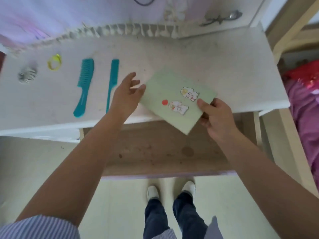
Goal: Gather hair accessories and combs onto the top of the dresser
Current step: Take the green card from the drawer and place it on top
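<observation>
Two teal combs, one yellow hair tie, one grey scrunchie, one green card bearing three stickers, one metal spoon, two hands.

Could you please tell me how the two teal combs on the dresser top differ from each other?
The left comb is wide, with long coarse teeth and a thick curved handle; the right comb is narrow, with short fine teeth and a thin pointed tail. The left hand reaches over the right comb's tail; the left comb lies clear of it. Both are teal and lie flat, handles towards the person.
</observation>
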Motion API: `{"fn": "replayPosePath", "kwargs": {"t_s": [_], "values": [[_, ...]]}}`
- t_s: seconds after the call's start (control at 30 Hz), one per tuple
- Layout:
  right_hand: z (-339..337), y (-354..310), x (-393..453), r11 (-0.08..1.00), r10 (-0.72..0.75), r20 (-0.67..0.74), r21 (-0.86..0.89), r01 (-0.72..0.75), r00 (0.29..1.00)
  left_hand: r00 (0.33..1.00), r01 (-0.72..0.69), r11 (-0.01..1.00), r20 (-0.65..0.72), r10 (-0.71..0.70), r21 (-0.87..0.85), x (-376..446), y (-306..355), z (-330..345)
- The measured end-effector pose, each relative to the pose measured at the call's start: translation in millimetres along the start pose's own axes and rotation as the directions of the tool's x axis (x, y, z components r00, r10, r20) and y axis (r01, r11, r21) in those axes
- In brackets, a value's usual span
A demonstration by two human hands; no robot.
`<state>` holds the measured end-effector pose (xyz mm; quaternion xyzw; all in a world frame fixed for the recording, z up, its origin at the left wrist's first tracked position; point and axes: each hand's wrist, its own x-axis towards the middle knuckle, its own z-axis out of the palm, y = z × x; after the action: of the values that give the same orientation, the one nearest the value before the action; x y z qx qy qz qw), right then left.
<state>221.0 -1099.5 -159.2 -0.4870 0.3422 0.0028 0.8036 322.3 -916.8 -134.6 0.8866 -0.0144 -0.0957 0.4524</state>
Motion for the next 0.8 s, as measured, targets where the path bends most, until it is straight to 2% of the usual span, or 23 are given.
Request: {"fn": "replayPosePath", "kwargs": {"t_s": [0.07, 0.13, 0.23, 0.37, 0.43, 0.47, 0.5, 0.53, 0.57, 0.6, 0.63, 0.67, 0.7, 0.73, 0.77, 0.8], "values": [[17.4, -1.2, 7.5, 0.996, 0.049, -0.072, 0.072, -0.044, 0.996, 1.0, 0.012, 0.985, 0.002, -0.013, 0.173, 9.6, -3.6, -3.9], [37.4, 0.7, 14.3, 0.988, 0.087, -0.12, 0.135, -0.07, 0.989, 0.999, -0.028, 0.892, 0.032, 0.015, 0.451, 7.1, -21.4, -11.2], [64.0, 4.8, 21.9, 0.974, 0.173, -0.159, 0.175, -0.145, 0.972, 0.993, -0.08, 0.795, 0.115, 0.014, 0.601, -4.5, -48.2, -10.6], [64.0, -6.0, 23.4, 0.949, 0.296, -0.08, -0.089, -0.302, 0.952, 0.969, -0.19, 0.673, 0.245, 0.012, 0.715, -11.2, -63.9, 5.9], [46.4, -6.6, 20.6, 0.91, 0.27, -0.059, -0.311, -0.275, 0.961, 0.969, -0.184, 0.626, 0.247, -0.015, 0.758, -12.8, -67.4, 12.6], [35.2, -3.0, 15.1, 0.853, 0.203, -0.054, -0.48, -0.204, 0.978, 0.97, -0.18, 0.614, 0.242, -0.019, 0.768, -12.3, -68.7, 15.5], [23.2, 4.2, 6.5, 0.726, 0.089, -0.015, -0.683, -0.075, 0.996, 0.972, -0.18, 0.61, 0.236, -0.012, 0.772, -11.7, -70.4, 17.8], [10.2, 16.1, -3.1, 0.518, -0.033, 0.09, -0.85, 0.094, 0.995, 0.972, -0.188, 0.613, 0.235, 0.005, 0.767, -12.1, -71.8, 19.3], [-1.7, 29.9, -14.9, 0.273, -0.128, 0.254, -0.92, 0.281, 0.959, 0.969, -0.212, 0.613, 0.244, 0.033, 0.761, -14.9, -73.7, 19.2], [-12.7, 45.1, -27.0, 0.04, -0.121, 0.429, -0.899, 0.436, 0.895, 0.959, -0.264, 0.605, 0.274, 0.077, 0.751, -19.9, -76.1, 18.9], [-24.9, 61.6, -38.8, -0.159, -0.06, 0.546, -0.832, 0.532, 0.836, 0.929, -0.36, 0.592, 0.334, 0.158, 0.721, -29.1, -79.5, 19.4], [-35.6, 76.6, -48.0, -0.326, 0.008, 0.602, -0.754, 0.571, 0.799, 0.867, -0.493, 0.567, 0.428, 0.256, 0.66, -43.6, -84.7, 20.6], [-42.9, 89.2, -54.6, -0.422, 0.087, 0.59, -0.708, 0.567, 0.802, 0.768, -0.636, 0.509, 0.542, 0.342, 0.58, -62.0, -93.0, 21.8], [-47.1, 97.4, -58.8, -0.472, 0.145, 0.554, -0.689, 0.549, 0.82, 0.661, -0.748, 0.426, 0.635, 0.4, 0.51, -82.5, -104.3, 22.5], [-48.7, 101.9, -59.7, -0.498, 0.163, 0.523, -0.689, 0.527, 0.837, 0.589, -0.804, 0.371, 0.708, 0.39, 0.465, -102.4, -113.8, 22.2], [-49.9, 104.0, -58.9, -0.515, 0.145, 0.51, -0.692, 0.505, 0.848, 0.545, -0.834, 0.329, 0.758, 0.359, 0.444, -117.9, -123.3, 20.2]]}}
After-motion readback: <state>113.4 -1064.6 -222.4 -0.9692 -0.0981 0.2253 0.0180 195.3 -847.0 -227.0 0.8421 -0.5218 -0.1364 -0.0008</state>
